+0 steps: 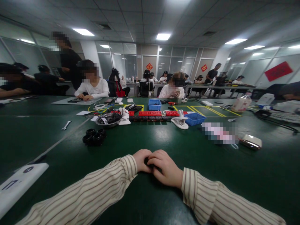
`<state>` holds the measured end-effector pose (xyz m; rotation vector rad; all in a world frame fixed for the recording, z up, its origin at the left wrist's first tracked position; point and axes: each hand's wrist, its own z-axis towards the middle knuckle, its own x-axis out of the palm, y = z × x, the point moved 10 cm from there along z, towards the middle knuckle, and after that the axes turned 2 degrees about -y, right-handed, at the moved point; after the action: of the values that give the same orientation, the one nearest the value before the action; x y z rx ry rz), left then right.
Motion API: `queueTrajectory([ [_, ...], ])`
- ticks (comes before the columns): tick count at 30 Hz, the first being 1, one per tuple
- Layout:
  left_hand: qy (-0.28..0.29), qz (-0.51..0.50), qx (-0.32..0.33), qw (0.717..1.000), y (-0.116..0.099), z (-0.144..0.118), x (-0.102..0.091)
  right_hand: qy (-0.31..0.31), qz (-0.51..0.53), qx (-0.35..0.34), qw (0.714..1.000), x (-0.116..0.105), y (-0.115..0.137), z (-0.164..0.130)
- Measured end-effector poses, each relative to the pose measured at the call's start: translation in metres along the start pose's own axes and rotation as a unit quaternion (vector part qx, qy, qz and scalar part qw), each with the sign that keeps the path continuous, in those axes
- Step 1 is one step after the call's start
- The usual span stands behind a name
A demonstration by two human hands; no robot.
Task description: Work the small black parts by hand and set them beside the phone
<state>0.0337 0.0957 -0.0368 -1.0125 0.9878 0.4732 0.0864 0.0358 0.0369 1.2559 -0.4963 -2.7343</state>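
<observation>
Close together over the green table (112,200), my left hand (142,160) and my right hand (165,168) meet with curled fingers. Between them shows a bit of something black (147,160), mostly covered by the fingers, so its kind cannot be made out. The right fingers reach over to the left hand's fingertips. Forward and to the left stand several glossy black round parts (94,137), bunched together.
Ahead lie a metal bowl of black parts (109,120), white clip bases (180,120), red socket strips (150,113) and blue bins (195,118). A wrench (66,125) is at left, a white box (22,187) near left, a shiny case (251,142) at right. People sit opposite.
</observation>
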Motion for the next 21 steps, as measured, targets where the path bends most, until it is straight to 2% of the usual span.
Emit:
queueTrajectory([
  [5, -0.011, 0.007, 0.008, 1.0, 0.001, 0.001, 0.001, -0.01, 0.008, -0.01, 1.0, -0.004, 0.003, 0.0],
  [11, -0.025, 0.015, 0.001, 1.0, -0.013, -0.002, -0.007, -0.024, -0.029, 0.097, 0.995, -0.006, -0.02, -0.004],
  [15, -0.014, 0.076, -0.042, 0.996, -0.014, -0.002, -0.006, -0.003, -0.065, 0.158, 0.985, 0.0, -0.034, -0.007],
  [18, -0.011, 0.093, -0.051, 0.994, -0.011, -0.002, -0.004, 0.013, -0.068, 0.165, 0.984, 0.003, -0.036, -0.007],
  [21, -0.007, 0.098, -0.049, 0.994, -0.007, -0.002, 0.0, 0.007, -0.044, 0.141, 0.989, 0.004, -0.032, -0.006],
])
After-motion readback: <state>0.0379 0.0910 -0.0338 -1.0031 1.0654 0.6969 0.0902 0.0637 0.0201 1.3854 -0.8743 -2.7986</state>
